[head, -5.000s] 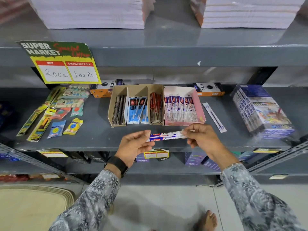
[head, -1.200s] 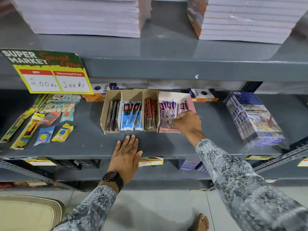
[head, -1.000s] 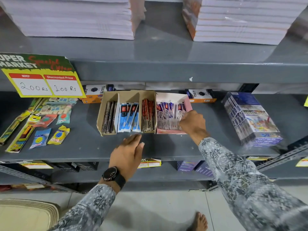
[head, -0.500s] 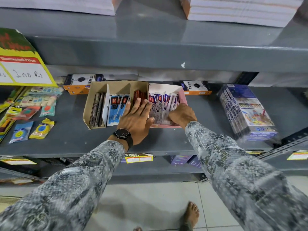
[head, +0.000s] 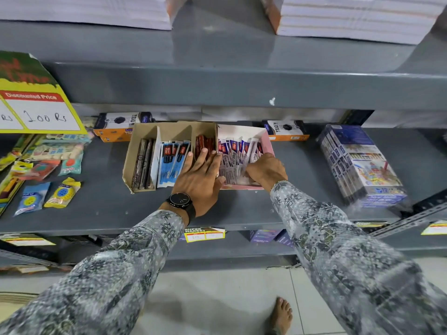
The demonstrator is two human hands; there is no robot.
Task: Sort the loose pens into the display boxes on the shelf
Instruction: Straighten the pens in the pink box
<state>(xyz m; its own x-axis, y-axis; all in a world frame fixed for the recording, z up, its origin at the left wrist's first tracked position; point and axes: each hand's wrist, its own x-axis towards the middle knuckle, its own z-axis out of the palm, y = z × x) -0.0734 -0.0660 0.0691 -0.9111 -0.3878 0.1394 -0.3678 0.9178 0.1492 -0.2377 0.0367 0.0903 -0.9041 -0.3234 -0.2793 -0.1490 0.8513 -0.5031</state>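
Note:
A brown cardboard display box (head: 135, 151) on the grey shelf has three compartments: dark pens (head: 144, 163), blue packets (head: 173, 160), red pens (head: 202, 142). Right beside it stands a pink box (head: 268, 141) full of white, blue and red wrapped pens (head: 238, 151). My left hand (head: 200, 175) lies flat with fingers spread over the red pens and the left side of the pink box's packets. My right hand (head: 266, 170) is knuckles up at the box's right front corner, its fingers tucked down among the wrapped pens and hidden.
Orange-and-white boxes (head: 118, 124) (head: 285, 129) stand behind the display boxes. A shrink-wrapped blue pack (head: 360, 165) lies to the right, small stationery packets (head: 48, 170) to the left under a yellow price sign (head: 36, 102). The upper shelf edge (head: 217, 88) hangs above, carrying paper stacks (head: 350, 18).
The wrapped pen held between both hands five seconds ago is out of sight. My left hand rose from the shelf front onto the boxes. My right hand stayed in the pink box.

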